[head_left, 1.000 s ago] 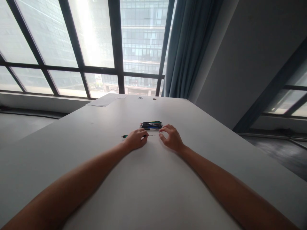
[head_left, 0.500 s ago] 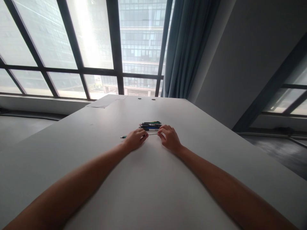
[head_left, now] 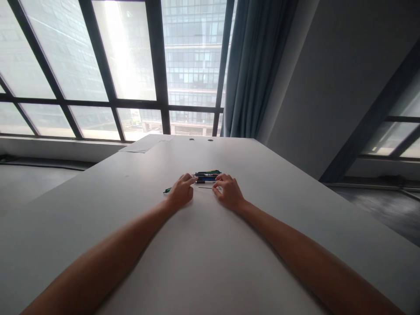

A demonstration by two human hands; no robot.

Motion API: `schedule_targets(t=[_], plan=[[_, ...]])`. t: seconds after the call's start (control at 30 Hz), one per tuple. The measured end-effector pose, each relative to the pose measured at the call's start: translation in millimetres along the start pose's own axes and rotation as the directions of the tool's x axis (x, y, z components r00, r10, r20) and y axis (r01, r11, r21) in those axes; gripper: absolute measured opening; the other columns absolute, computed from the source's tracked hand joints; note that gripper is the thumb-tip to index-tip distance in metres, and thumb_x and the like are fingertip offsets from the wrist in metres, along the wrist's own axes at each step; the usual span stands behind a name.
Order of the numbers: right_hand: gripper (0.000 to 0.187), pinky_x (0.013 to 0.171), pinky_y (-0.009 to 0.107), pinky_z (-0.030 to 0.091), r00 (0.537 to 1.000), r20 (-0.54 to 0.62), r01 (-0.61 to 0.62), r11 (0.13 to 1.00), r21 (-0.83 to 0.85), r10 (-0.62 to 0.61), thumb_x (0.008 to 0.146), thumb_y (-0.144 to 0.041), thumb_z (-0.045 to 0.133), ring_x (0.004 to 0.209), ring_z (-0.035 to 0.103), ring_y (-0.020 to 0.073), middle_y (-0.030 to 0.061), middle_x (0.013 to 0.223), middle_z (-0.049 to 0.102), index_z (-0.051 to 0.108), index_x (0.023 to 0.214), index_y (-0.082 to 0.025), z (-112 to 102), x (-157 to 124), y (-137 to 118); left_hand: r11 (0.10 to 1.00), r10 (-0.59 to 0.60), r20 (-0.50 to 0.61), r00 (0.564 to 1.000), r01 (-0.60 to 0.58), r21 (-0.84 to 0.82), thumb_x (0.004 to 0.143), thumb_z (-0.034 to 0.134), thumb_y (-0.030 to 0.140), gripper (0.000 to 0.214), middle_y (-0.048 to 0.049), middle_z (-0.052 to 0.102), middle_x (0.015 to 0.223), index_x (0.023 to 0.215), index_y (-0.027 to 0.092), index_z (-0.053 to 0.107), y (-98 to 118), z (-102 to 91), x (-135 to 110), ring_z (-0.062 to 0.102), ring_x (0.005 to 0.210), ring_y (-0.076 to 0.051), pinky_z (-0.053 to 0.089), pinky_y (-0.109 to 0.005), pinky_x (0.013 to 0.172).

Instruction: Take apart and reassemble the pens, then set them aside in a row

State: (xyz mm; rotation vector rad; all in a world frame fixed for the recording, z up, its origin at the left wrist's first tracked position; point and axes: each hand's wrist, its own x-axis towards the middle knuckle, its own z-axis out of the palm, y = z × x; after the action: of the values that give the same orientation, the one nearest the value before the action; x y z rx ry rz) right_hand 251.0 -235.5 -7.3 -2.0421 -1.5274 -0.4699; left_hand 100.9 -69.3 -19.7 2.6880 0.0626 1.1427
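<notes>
My left hand (head_left: 181,191) rests on the grey table (head_left: 210,245) with its fingers curled over a green pen (head_left: 167,190), whose end sticks out to the left. My right hand (head_left: 228,191) lies just to the right, its fingertips pinched at the end of a thin dark refill (head_left: 205,187). The refill lies on the table between the two hands. Just beyond both hands is a small pile of several pens (head_left: 207,176), side by side.
A sheet of paper (head_left: 144,144) lies at the table's far left, near two small round holes (head_left: 201,139). Behind the table are large windows (head_left: 131,65), a blue curtain (head_left: 252,65) and a grey wall on the right.
My right hand has moved left and closed on the end of the refill. The refill now lies clear of my left hand. The view has tipped slightly.
</notes>
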Motion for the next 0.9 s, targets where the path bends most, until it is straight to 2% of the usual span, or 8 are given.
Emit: schedule_targets(t=[0.1,0.3,0.43,0.6,0.77,0.9], plan=[[0.011,0.088,0.037,0.036,1.000,0.024,0.018,1.000,-0.022,-0.017,0.080,-0.021,0.061,0.100,0.053,0.0221,0.0070,0.105,0.062,0.071,0.075,-0.020,4,5,-2,0.998,0.058,0.036,0.998,-0.058,0.001,0.077,0.039,0.004,0.051,-0.0116,0.058,0.102,0.123,0.012,0.059,4,2.0,0,0.055,0.101,-0.022,0.050,-0.038,0.093],[0.014,0.087,0.038,0.037,0.999,0.043,-0.010,0.999,-0.033,0.011,0.081,-0.022,0.060,0.098,0.055,0.0221,0.0063,0.102,0.063,0.072,0.075,-0.022,11,5,2,0.998,0.055,0.050,0.997,-0.055,0.001,0.079,0.041,0.005,0.052,-0.0134,0.059,0.110,0.129,0.013,0.055,5,1.5,0,0.054,0.108,-0.024,0.051,-0.041,0.095],[0.011,0.088,0.039,0.039,1.000,-0.025,-0.003,1.000,0.018,0.003,0.081,-0.023,0.062,0.100,0.056,0.0234,0.0070,0.104,0.065,0.071,0.086,-0.021,6,-1,3,0.995,0.097,0.028,0.995,-0.097,0.004,0.085,0.040,0.007,0.050,-0.0132,0.061,0.112,0.133,0.015,0.052,7,1.9,0,0.055,0.109,-0.024,0.052,-0.043,0.095],[0.015,0.087,0.040,0.041,0.992,-0.120,0.055,0.992,0.117,-0.041,0.084,-0.029,0.064,0.099,0.059,0.0242,0.0077,0.101,0.068,0.068,0.096,-0.020,-5,-11,-6,0.975,0.221,0.008,0.975,-0.220,-0.038,0.093,0.041,0.014,0.046,-0.0145,0.060,0.120,0.138,0.019,0.045,9,4.0,-2,0.057,0.112,-0.024,0.053,-0.043,0.092],[0.011,0.081,0.037,0.042,0.982,-0.157,0.136,0.969,0.208,-0.104,0.087,-0.029,0.062,0.092,0.062,0.0221,0.0055,0.095,0.070,0.066,0.094,-0.022,-3,-14,-17,0.927,0.343,-0.067,0.937,-0.349,-0.136,0.095,0.047,0.019,0.044,-0.0136,0.062,0.115,0.138,0.021,0.043,16,2.5,0,0.060,0.108,-0.022,0.055,-0.040,0.089],[0.012,0.080,0.035,0.043,0.959,-0.221,0.236,0.936,0.262,-0.180,0.088,-0.031,0.062,0.086,0.063,0.0197,0.0042,0.090,0.070,0.066,0.094,-0.022,-2,-14,-21,0.907,0.371,-0.127,0.920,-0.388,-0.160,0.094,0.050,0.021,0.042,-0.0119,0.064,0.109,0.136,0.021,0.044,24,-1.3,3,0.063,0.097,-0.020,0.057,-0.035,0.081]])
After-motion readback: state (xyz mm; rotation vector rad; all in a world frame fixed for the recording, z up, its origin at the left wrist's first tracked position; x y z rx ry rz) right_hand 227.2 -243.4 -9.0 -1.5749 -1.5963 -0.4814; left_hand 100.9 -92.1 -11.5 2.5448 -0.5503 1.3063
